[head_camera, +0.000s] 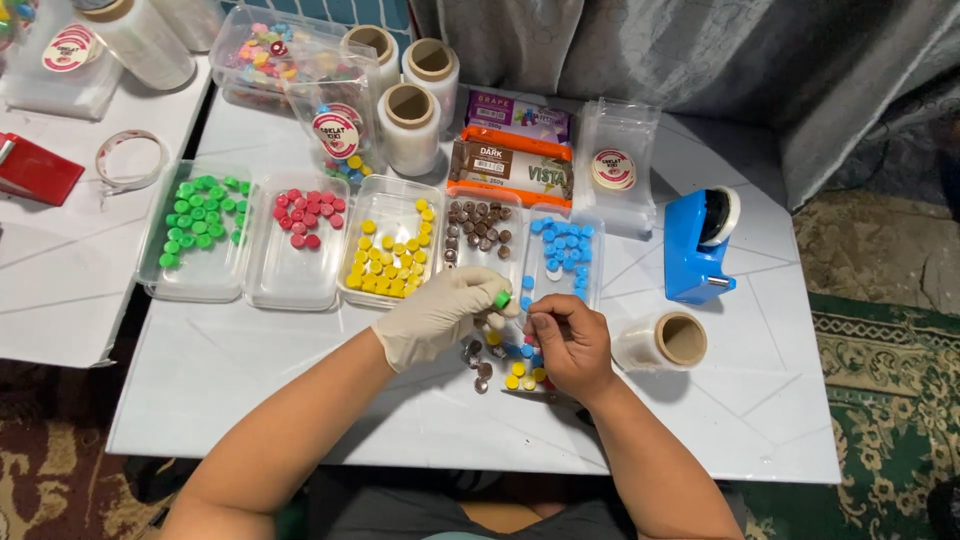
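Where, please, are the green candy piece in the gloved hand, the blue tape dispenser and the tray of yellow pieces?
green candy piece (502, 299), head view, on its rounded top.
blue tape dispenser (686, 250), head view, on its blue side.
tray of yellow pieces (391, 196), head view, on bare tray bottom.

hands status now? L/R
Left hand: gloved, pinching a green candy.
Right hand: bare, fingers pinched together over the bag; what it holds cannot be told.

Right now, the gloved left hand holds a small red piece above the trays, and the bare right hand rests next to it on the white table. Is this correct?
Not quite. In the head view, the piece pinched in the gloved left hand is green, not red. The rest holds: it is above the trays, and the bare right hand rests next to it on the white table.
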